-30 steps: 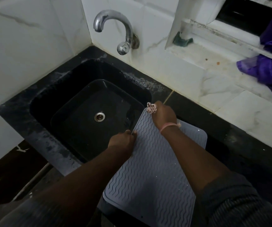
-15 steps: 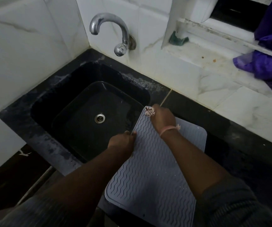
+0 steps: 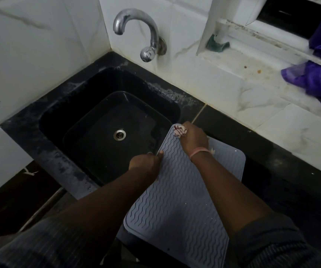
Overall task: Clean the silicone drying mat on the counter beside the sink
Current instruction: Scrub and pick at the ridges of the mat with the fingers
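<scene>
Grey silicone mat (image 3: 183,200) sat on the black counter (image 3: 291,180) right beside the sink (image 3: 105,120), its near end hanging off the counter's front edge. Left hand (image 3: 145,164) pinched the mat's sink-side edge, while the right hand (image 3: 193,139) was curled round a wadded pinkish rag (image 3: 179,130), pressing it on the far corner.

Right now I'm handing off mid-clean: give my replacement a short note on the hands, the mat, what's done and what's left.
Left hand pinches the mat's sink-side edge, steadying it.
Right hand grips a wadded cloth, pressed on the mat's far corner.
Silicone mat lies flat on the black counter, right of the sink.
Done: cannot tell how much is wiped; specks show near the front.
Left: wipe toward the near end.
</scene>
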{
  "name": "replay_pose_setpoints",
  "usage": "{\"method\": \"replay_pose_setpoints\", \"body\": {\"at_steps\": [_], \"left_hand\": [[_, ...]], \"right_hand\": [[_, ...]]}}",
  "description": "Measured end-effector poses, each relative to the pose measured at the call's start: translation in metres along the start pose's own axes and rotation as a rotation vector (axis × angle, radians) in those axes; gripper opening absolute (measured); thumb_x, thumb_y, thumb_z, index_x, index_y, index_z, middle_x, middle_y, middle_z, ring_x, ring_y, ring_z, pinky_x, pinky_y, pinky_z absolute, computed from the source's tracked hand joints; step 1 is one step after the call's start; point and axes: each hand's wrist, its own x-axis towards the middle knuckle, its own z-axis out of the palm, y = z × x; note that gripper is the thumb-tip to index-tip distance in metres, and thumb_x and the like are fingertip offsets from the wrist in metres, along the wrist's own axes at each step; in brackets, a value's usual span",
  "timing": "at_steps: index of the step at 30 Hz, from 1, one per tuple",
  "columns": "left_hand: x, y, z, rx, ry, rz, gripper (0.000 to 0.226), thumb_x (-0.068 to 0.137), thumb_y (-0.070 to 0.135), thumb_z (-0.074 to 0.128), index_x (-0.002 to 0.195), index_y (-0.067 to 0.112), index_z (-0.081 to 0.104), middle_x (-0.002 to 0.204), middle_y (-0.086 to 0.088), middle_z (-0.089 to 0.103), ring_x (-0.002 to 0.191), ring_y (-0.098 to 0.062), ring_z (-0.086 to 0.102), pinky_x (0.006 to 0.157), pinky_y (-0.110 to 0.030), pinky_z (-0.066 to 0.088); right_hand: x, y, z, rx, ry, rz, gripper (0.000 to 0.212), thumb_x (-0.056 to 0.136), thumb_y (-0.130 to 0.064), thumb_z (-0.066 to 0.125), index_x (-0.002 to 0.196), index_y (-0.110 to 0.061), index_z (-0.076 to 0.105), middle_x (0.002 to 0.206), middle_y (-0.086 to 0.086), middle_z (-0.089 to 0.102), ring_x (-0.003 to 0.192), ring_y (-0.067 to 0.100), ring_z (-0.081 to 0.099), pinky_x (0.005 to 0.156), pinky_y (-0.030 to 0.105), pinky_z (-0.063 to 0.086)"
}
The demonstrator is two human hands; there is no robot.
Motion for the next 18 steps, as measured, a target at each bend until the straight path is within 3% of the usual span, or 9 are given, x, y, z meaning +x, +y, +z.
{"method": "replay_pose_setpoints", "body": {"at_steps": [3, 7, 11, 14, 18], "left_hand": [[0.0, 0.0, -0.002, -0.001, -0.003, -0.001, 0.093, 0.094, 0.031, 0.068, 0.163, 0.026, 0.006, 0.138, -0.016, 0.051, 0.11, -0.028, 0.061, 0.085, -0.043, 0.057], [-0.001, 0.002, 0.001, 0.015, 0.011, -0.019, 0.093, 0.093, 0.031, 0.07, 0.163, 0.027, 0.008, 0.134, -0.014, 0.053, 0.111, -0.029, 0.06, 0.083, -0.043, 0.055], [-0.002, 0.001, 0.002, 0.017, 0.022, -0.019, 0.093, 0.092, 0.032, 0.072, 0.162, 0.029, 0.011, 0.132, -0.014, 0.054, 0.11, -0.031, 0.061, 0.081, -0.043, 0.055], [-0.003, 0.0, 0.003, 0.001, 0.022, -0.013, 0.093, 0.093, 0.032, 0.07, 0.163, 0.031, 0.008, 0.129, -0.013, 0.053, 0.103, -0.027, 0.062, 0.075, -0.04, 0.055], [-0.008, -0.002, 0.001, 0.02, 0.003, -0.007, 0.096, 0.094, 0.031, 0.069, 0.163, 0.033, 0.002, 0.128, -0.012, 0.056, 0.099, -0.025, 0.063, 0.073, -0.038, 0.055]], "right_hand": [[-0.014, -0.01, 0.001, -0.068, -0.025, -0.033, 0.017, 0.095, -0.015, 0.061, 0.111, -0.017, 0.067, 0.106, 0.008, 0.072, 0.103, 0.028, 0.067, 0.086, 0.037, 0.052], [-0.048, -0.016, 0.004, -0.108, -0.051, -0.098, 0.009, 0.095, -0.018, 0.062, 0.104, -0.019, 0.064, 0.095, 0.003, 0.07, 0.091, 0.022, 0.066, 0.078, 0.034, 0.052], [-0.065, -0.014, 0.003, 0.018, -0.143, -0.064, 0.006, 0.094, -0.03, 0.067, 0.098, -0.026, 0.065, 0.087, -0.007, 0.066, 0.085, 0.014, 0.064, 0.074, 0.032, 0.053], [-0.034, -0.009, -0.015, 0.082, -0.142, 0.065, 0.022, 0.089, -0.035, 0.073, 0.106, -0.022, 0.071, 0.1, -0.001, 0.073, 0.096, 0.02, 0.068, 0.088, 0.036, 0.056], [-0.01, -0.005, -0.029, -0.011, -0.095, 0.052, 0.012, 0.093, -0.027, 0.067, 0.101, -0.018, 0.069, 0.099, 0.006, 0.073, 0.097, 0.028, 0.069, 0.084, 0.037, 0.056]]}}
